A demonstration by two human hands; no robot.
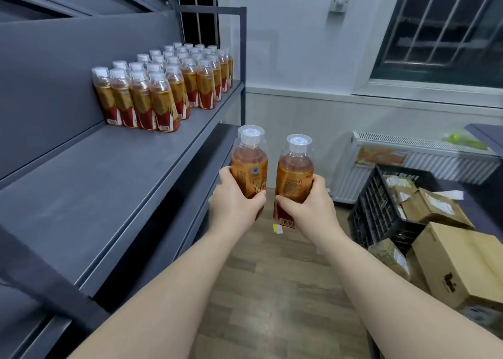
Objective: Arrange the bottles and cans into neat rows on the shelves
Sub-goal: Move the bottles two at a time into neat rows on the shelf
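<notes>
Upright, caps up: left hand (234, 204) curls its grip round left bottle (249, 164), right hand (311, 209) round right bottle (295, 172).

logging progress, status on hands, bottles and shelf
Left hand grips one bottle, right hand grips another bottle, both upright, off the shelf. Shelved bottles in rows at far end. Near shelf space bare, nothing blocking.

Both bare forearms stretch forward. The left hand (236, 205) and right hand (310, 209) each grip something, fingers curled.
</notes>
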